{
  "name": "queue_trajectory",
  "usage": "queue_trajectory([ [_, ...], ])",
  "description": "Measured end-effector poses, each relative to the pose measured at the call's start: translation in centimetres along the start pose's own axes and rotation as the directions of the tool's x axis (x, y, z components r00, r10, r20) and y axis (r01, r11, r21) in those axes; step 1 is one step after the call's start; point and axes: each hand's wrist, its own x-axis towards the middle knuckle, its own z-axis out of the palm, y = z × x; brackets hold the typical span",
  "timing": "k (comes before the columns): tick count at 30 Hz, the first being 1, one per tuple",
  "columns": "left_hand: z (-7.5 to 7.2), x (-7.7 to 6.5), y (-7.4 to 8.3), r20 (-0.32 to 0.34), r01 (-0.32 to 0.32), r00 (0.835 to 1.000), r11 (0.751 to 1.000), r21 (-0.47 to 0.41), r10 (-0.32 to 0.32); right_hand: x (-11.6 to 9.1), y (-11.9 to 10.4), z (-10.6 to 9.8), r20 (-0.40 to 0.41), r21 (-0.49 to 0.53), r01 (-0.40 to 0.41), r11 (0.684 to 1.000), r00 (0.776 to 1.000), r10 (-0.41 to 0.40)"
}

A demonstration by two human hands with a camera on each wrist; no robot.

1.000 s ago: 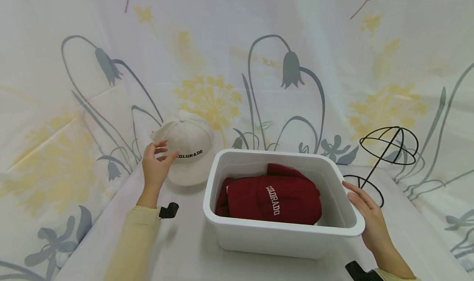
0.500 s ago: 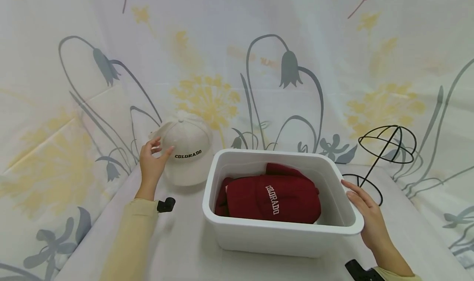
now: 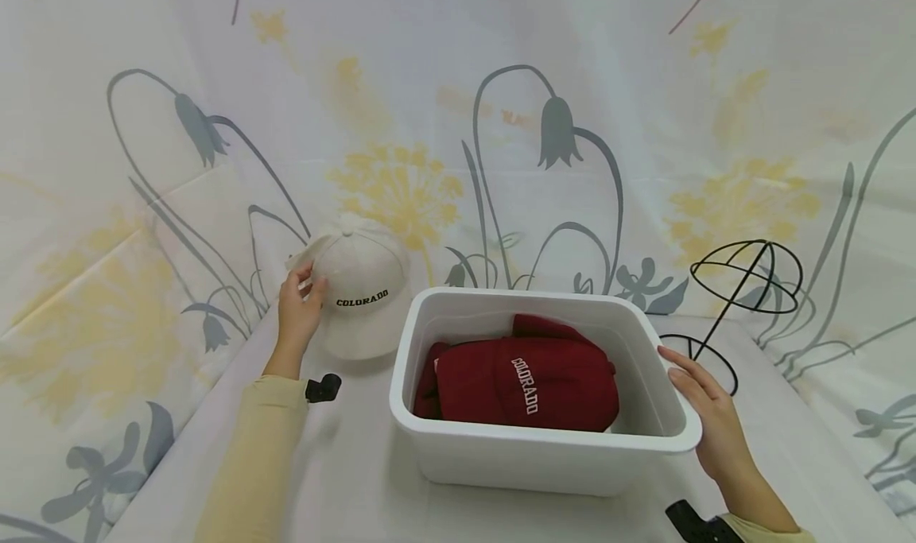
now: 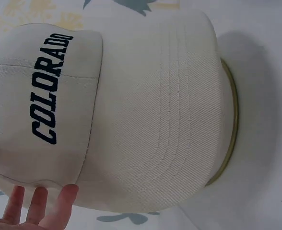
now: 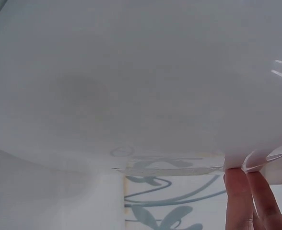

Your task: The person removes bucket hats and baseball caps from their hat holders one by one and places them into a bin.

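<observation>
A cream baseball cap (image 3: 362, 265) with COLORADO lettering stands raised at the left, brim toward me. My left hand (image 3: 299, 308) is at its left side, with thumb and fingers by the crown's lower edge. In the left wrist view, my fingertips (image 4: 68, 191) are at the cap's edge beside the brim, fingers relaxed. A white plastic bin (image 3: 515, 467) stands in the middle, with a dark red COLORADO cap (image 3: 487, 384) lying inside. My right hand (image 3: 716, 424) rests on its right rim. In the right wrist view, straight fingers (image 5: 239, 196) touch the bin's outside.
A black wire hat stand (image 3: 733, 296) with a domed top and ring base stands behind the bin at the right. A gold-coloured ring (image 4: 235, 110) shows beneath the cream cap's brim. White cloth covers the table (image 3: 351, 463); a flower-printed curtain (image 3: 429, 74) hangs behind.
My left hand has moved in to the cream cap's left side, its thumb now against the crown. The right hand stays at the bin's rim. The view shifts slightly.
</observation>
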Motion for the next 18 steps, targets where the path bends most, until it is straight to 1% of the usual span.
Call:
queue_trajectory([
  [2,0.1,0.1,0.2,-0.022,0.034,0.999,0.999,-0.039,-0.034,0.0,0.0,0.0,0.002,-0.001,0.005,1.0,1.0,-0.005],
  [6,0.3,0.2,0.7,-0.048,0.081,0.995,0.991,-0.11,-0.087,0.1,-0.1,-0.1,0.0,-0.006,0.002,1.0,1.0,-0.002],
  [9,0.4,0.3,1.2,-0.06,0.113,0.991,0.983,-0.142,-0.123,0.0,-0.1,-0.1,-0.008,-0.011,-0.01,1.0,1.0,0.01],
  [14,0.5,0.5,1.7,-0.095,0.14,0.983,0.975,-0.17,-0.158,0.0,-0.1,-0.1,-0.012,0.009,-0.013,1.0,1.0,0.013],
  [18,0.4,0.5,2.2,-0.109,0.156,0.979,0.974,-0.165,-0.175,0.0,-0.1,0.0,-0.003,0.024,-0.001,1.0,1.0,0.001],
])
